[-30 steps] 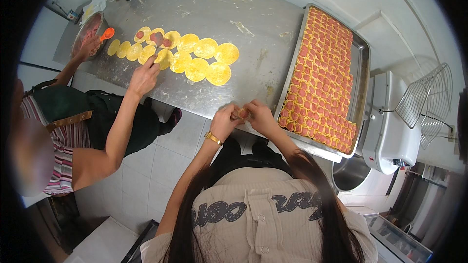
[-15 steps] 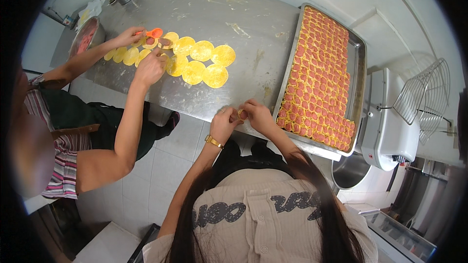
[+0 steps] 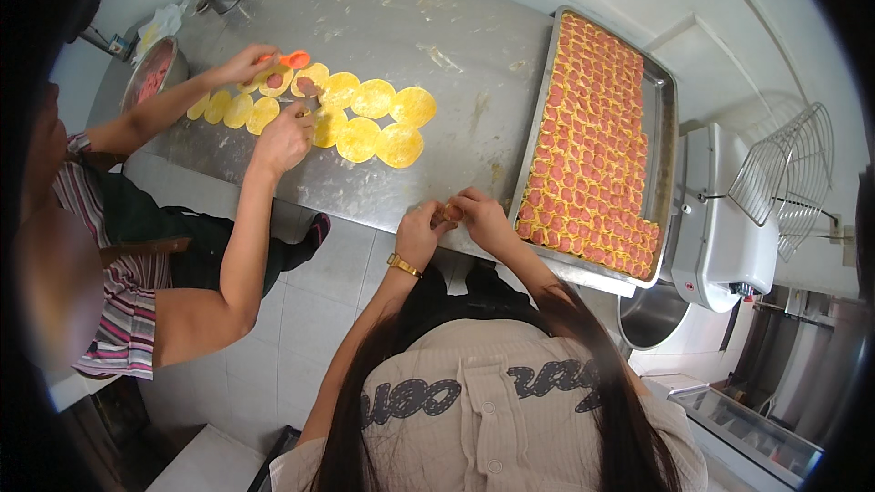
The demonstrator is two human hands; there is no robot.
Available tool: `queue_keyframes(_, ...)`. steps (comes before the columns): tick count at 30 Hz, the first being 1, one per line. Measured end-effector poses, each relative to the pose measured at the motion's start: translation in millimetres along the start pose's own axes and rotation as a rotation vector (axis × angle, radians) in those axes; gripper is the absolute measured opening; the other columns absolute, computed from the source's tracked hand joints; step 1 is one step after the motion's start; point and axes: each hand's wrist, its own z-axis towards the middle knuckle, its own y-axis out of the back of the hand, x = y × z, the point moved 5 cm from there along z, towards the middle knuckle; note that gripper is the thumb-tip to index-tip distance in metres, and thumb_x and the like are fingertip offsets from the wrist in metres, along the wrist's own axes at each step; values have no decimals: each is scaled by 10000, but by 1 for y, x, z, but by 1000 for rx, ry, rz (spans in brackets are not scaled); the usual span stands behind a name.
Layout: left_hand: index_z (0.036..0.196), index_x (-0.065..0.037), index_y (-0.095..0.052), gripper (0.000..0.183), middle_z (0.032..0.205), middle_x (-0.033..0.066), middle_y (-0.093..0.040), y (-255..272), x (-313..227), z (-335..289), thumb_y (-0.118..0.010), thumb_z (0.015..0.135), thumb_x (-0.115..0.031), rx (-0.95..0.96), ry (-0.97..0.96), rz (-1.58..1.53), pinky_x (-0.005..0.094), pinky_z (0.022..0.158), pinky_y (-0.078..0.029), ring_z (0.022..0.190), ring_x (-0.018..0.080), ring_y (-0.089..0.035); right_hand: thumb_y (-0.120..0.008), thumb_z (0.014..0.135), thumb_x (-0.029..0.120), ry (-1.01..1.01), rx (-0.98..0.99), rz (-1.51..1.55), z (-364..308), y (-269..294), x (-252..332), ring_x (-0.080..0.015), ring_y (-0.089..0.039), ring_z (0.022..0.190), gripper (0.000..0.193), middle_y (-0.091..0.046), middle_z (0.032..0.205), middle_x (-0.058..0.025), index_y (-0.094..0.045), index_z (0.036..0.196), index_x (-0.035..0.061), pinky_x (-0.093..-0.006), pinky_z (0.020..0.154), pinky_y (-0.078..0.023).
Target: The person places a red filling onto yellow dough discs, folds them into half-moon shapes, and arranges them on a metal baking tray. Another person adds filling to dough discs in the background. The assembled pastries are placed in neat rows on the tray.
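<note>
Over the near edge of the steel table (image 3: 456, 27), my left hand (image 3: 420, 231) and my right hand (image 3: 484, 219) meet with fingers closed around one small dumpling (image 3: 452, 212). It has a yellow wrapper and pink filling showing on top; the fingers hide most of it. A gold watch is on my left wrist. Close by on the right lies a large metal tray (image 3: 659, 114), filled with rows of open-topped dumplings (image 3: 588, 141); a bare strip shows along its right side. Round yellow wrappers (image 3: 413, 107) lie in two rows on the table, left of my hands.
At left, a co-worker in a striped top holds an orange spoon (image 3: 294, 60) and a flat tool over the wrappers, some bearing pink filling. Behind their arm stands a bowl of pink filling (image 3: 155, 73). A white machine (image 3: 720, 210) with a wire guard stands right of the tray.
My fingers have shifted slightly around the dumpling, which stays between my hands. The co-worker's hands stay over the wrappers with small movements. The whole view has shifted a little.
</note>
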Motion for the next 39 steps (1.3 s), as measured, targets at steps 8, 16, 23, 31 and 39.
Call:
queue_keyframes(8, 878, -33, -601, 259, 697, 83, -638, 10, 15, -5, -757, 677, -84, -70, 18, 2, 278, 579, -489, 629, 171, -622, -529, 701, -54, 33, 26, -164, -7, 2, 3, -367, -526, 966, 403, -523, 1080, -163, -571, 1084, 63, -406, 826, -455)
queue_keyframes(16, 872, -30, -597, 213, 621, 8, -584, 31, 32, -21, -746, 724, -68, -181, 51, -82, 226, 583, -466, 593, 45, -513, -581, 706, -6, 36, 28, 56, -4, 22, -11, -342, -550, 933, 337, -572, 989, -143, -612, 1038, 51, -411, 796, -463)
queue_keyframes(23, 884, -30, -591, 201, 672, 21, -596, 45, 60, -67, -728, 743, -75, -210, 281, 8, 234, 571, -469, 607, 80, -555, -688, 699, 93, -225, -541, -100, -22, 269, -140, -229, -623, 762, 308, -633, 873, -111, -641, 1002, 66, -325, 682, -501)
queue_keyframes(31, 899, -48, -578, 193, 695, 22, -592, 47, 54, -139, -707, 758, -73, -385, 430, 5, 223, 492, -459, 566, 84, -543, -647, 663, 76, -505, -582, -337, -22, 391, -287, -354, -590, 822, 215, -622, 866, -155, -632, 877, 64, -401, 716, -471)
queue_keyframes(39, 930, -39, -581, 202, 721, 54, -619, 19, 29, -168, -690, 760, -40, -341, 493, 129, 237, 513, -473, 593, 114, -584, -625, 628, 50, -243, -318, -353, 2, 368, -311, -337, -594, 756, 128, -617, 762, -145, -617, 756, 50, -399, 670, -467)
